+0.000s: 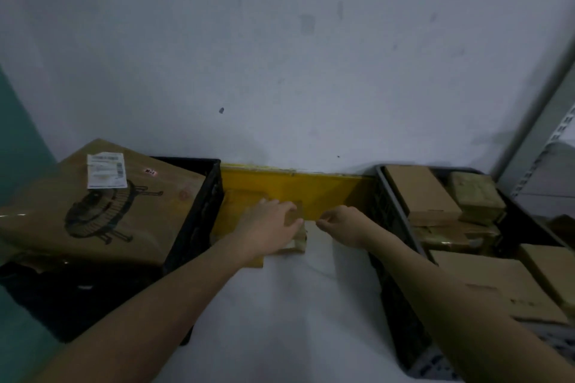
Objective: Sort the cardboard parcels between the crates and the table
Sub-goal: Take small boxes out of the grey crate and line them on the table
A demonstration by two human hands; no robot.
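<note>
Parcels fill the right crate; 1 big box tops the left crate. Left hand lies spread on a parcel mid-frame on the worktop; right hand hovers loosely curled. Sorting looks unfinished.

A single wide-angle head camera looks forward and down, close over both forearms. It faces the wall. The left hand and right hand sit at frame centre, a crate left of them, another crate right.
</note>
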